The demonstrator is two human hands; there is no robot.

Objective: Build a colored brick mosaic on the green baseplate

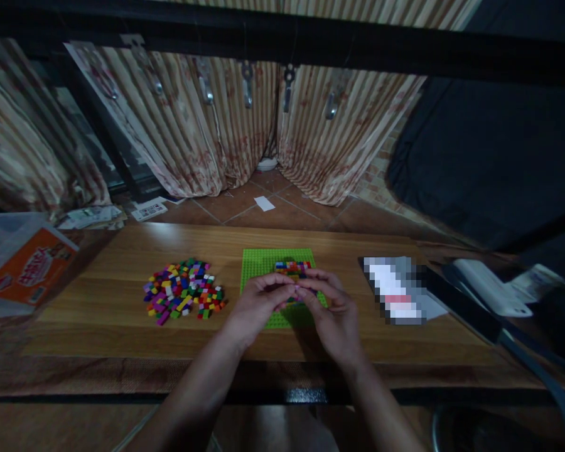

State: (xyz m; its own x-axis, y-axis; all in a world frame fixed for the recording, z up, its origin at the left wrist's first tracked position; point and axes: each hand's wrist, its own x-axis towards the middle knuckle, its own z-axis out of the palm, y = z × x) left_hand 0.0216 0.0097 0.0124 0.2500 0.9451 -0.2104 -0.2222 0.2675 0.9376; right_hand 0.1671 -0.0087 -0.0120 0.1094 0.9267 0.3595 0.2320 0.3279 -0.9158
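Note:
My left hand (pixel 262 306) and my right hand (pixel 332 309) meet above a green studded baseplate (pixel 257 267). The fingertips of both are pinched together; whatever lies between them is too small and too covered to make out. Behind the fingers, rows of coloured toy bricks (pixel 292 266) stand on the right part of the baseplate, partly hidden by my hands. To the left, a loose pile of small mixed-colour bricks (pixel 183 290) lies on the wooden table.
The wooden table (pixel 113 314) spans the view. A blurred-out flat item (pixel 393 292) lies on its right side, near a dark strap (pixel 461 307) and a white device (pixel 489 287). An orange-labelled plastic bag (pixel 28 267) is at far left. A dark bar with hanging clips (pixel 282 41) crosses above.

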